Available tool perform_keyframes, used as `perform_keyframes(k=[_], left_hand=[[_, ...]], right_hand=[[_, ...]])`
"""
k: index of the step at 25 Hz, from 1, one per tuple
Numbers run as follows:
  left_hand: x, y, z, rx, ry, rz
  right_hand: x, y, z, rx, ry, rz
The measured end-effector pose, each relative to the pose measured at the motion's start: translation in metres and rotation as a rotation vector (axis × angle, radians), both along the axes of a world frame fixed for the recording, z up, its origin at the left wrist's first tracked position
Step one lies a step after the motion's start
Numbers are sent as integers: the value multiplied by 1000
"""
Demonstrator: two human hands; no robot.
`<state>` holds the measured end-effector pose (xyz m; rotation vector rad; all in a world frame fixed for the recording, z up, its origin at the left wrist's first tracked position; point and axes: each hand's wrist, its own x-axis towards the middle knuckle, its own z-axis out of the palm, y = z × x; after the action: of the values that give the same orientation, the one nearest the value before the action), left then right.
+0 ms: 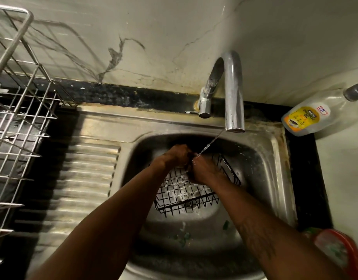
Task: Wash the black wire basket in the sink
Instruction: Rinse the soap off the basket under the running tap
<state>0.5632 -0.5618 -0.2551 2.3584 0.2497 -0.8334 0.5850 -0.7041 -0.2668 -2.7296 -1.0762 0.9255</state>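
Note:
The black wire basket (186, 197) lies tilted in the steel sink (275, 158), with white foam on its bottom grid. Both my hands meet over its far edge. My left hand (177, 156) and my right hand (202, 170) have curled fingers pressed against each other. A thin stream of water from the chrome tap (233, 93) falls on them where they touch. The hands hide the basket's far rim, so I cannot tell whether either one grips a wire.
A steel dish rack (18, 118) stands on the left beside the ribbed drainboard (87, 178). A clear bottle with a yellow label (307, 116) lies on the counter at the right. A red dish (339, 253) sits at the sink's near right corner. Green scraps lie on the sink floor.

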Motion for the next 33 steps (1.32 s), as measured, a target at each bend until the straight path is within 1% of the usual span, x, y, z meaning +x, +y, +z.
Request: perform_keyframes(k=[2, 3, 4, 6, 7, 8, 9, 12, 13, 14, 16, 18, 19, 21, 22, 23, 24, 25, 26, 27, 29, 30, 33], left_hand=[[2, 4, 1, -46, 36, -8], [3, 4, 2, -65, 40, -1], [2, 5, 1, -75, 26, 18], [-1, 5, 3, -106, -51, 68], [-5, 6, 5, -117, -82, 76], [-10, 8, 5, -132, -114, 69], [-18, 12, 7, -130, -133, 39], [-43, 35, -1, -56, -188, 14], [-50, 44, -9, -33, -217, 80], [-57, 51, -17, -25, -260, 167], [-61, 53, -20, -44, -252, 310], [-58, 43, -13, -85, -210, 394], [-55, 37, -8, -90, -193, 391], [-50, 28, -7, -90, -165, 331], [-47, 26, -6, -78, -146, 292], [-44, 27, -12, -115, -109, 317], [-43, 28, -16, -198, -82, 373], [-43, 31, -19, -267, -49, 434], [-42, 33, -25, -280, -46, 481], [-42, 34, -26, -257, -56, 485], [-42, 33, -27, -234, -58, 456], [-40, 32, -26, -236, -49, 451], [-39, 36, -18, -200, -56, 415]], right_hand=[[-7, 9, -1, 10, 112, 124], [-7, 10, 0, 17, 172, 140], [-4, 7, -1, 29, 226, 90], [9, -8, -7, 71, 282, -151], [15, -16, -11, 80, 281, -286], [22, -23, -15, 76, 224, -366], [26, -28, -17, 89, 212, -460], [29, -20, -13, 187, 217, -594], [30, -14, -9, 203, 227, -626], [29, -11, -7, 172, 215, -625], [24, -2, 3, 92, 168, -553], [12, 13, 11, 28, 107, -364], [4, 23, 12, 32, 112, -267], [-10, 40, 12, 97, 249, -170], [-10, 44, 10, 109, 333, -175], [-5, 40, 8, 127, 395, -200], [4, 29, 8, 137, 447, -227], [16, 12, 8, 146, 468, -252], [27, -9, 9, 137, 462, -309], [36, -27, 11, 140, 457, -371], [46, -45, 10, 93, 407, -421], [46, -41, 7, 49, 348, -413], [31, -8, -3, -101, 87, -383]])
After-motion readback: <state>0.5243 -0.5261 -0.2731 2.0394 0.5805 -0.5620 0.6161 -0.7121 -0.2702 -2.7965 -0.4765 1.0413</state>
